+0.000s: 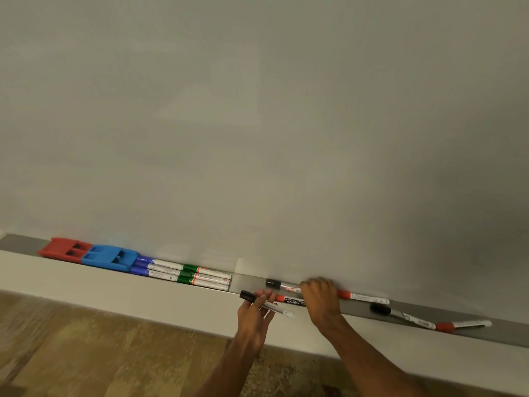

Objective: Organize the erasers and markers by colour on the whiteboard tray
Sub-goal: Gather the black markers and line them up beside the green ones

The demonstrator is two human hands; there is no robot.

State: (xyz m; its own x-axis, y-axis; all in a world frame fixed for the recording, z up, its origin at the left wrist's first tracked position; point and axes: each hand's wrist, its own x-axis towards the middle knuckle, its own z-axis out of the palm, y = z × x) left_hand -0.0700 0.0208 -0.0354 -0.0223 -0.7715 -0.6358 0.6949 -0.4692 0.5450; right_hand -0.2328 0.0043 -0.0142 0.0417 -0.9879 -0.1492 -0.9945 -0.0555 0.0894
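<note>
The left hand pinches a black-capped marker just in front of the whiteboard tray, cap to the left. The right hand lies curled over the tray and hides parts of a second black-capped marker and a red Camlin marker; I cannot tell whether it grips either. Right of it lie a red-capped marker, a third black-capped marker and a last red-capped marker. To the left, packed together, are three green markers, three blue markers, one blue eraser and one red eraser. The whiteboard rises behind, with wooden floor below.
</note>
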